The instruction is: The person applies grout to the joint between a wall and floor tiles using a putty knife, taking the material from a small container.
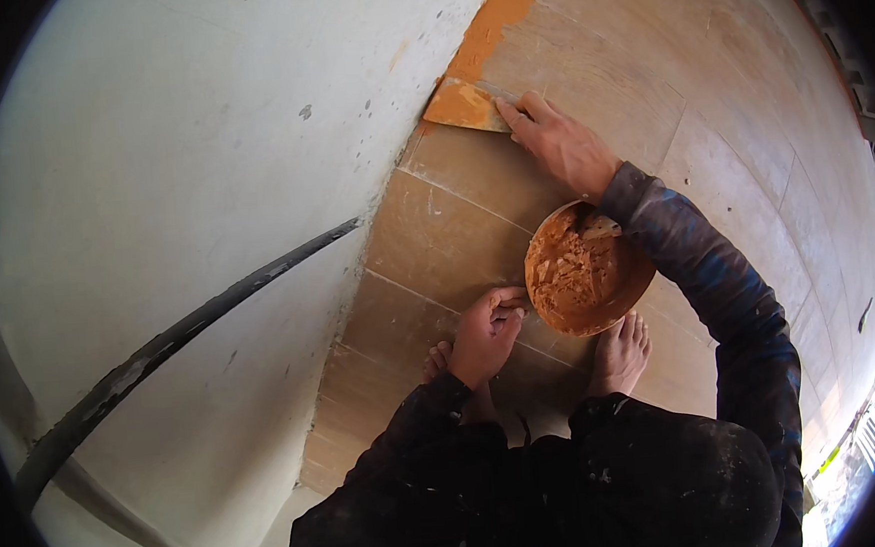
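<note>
- The flat, thin, straight-edged spreading blade smeared with orange paste (462,106) lies low at the foot of the wall, just left of the right hand's fingertips, its far-left corner meeting the wall's base.
- The bare right hand (569,155) pinches the blade's near edge, index finger stretched along the top; the thumb is hidden.
- Directly beyond the blade, a wet orange paste strip (502,14) runs along the wall's foot.
- Below the right hand, under its wrist, sits a round bowl with paste-stained walls (589,322), holding lumpy orange paste (572,265).
- The bare left hand (485,339) is just left of the bowl, its fingers curled and drawn toward the thumb; whether they pinch the bowl's edge I cannot tell.
- The right arm, in a dark patterned sleeve (723,276), bows outward around the bowl; the left forearm angles up from below.
- Left of both hands rises a white plastered wall (199,138), bounding movement on that side; a dark bent pipe (190,324) juts from its base.
- Right of the right hand, brown floor tiles (740,145) stretch widely; bare feet flank the space below the bowl.
</note>
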`<state>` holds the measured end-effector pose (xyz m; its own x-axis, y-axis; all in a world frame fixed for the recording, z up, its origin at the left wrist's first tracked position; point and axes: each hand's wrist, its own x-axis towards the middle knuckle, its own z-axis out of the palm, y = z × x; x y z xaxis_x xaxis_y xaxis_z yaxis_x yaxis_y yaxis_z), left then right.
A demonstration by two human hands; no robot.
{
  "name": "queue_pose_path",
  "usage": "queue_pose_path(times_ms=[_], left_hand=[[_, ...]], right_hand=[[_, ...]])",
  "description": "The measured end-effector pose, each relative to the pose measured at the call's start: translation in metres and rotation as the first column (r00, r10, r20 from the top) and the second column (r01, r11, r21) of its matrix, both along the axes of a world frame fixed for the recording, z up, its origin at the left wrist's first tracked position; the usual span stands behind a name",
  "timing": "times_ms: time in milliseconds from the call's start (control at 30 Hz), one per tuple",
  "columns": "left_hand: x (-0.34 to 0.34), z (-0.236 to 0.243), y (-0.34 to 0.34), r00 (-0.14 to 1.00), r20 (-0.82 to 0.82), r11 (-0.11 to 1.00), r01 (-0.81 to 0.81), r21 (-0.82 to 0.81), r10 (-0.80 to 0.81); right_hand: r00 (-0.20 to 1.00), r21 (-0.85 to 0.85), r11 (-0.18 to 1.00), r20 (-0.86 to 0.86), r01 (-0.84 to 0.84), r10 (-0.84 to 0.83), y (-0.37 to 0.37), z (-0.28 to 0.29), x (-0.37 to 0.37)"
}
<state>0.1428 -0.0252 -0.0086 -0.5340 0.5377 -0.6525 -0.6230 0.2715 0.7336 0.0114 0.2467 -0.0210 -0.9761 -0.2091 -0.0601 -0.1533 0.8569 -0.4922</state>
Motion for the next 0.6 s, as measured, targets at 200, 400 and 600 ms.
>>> queue_pose_path(times_ms=[200, 400, 600], left_hand=[[0.003, -0.005, -0.002, 1.0, -0.006, 1.0, -0.005, 0.004, 0.005], [0.004, -0.008, -0.001, 0.999, -0.034, 1.0, -0.026, 0.016, 0.026], [0.005, -0.007, 0.01, 0.998, -0.001, 0.998, -0.057, 0.017, 0.057]], right_hand=[[0.997, 0.118, 0.993, -0.075, -0.019, 0.027, -0.017, 0.002, -0.002], [0.985, 0.129, 0.981, -0.071, -0.148, 0.158, -0.038, -0.001, 0.007], [0.958, 0.07, 0.956, -0.018, -0.284, 0.286, -0.016, 0.033, 0.009]])
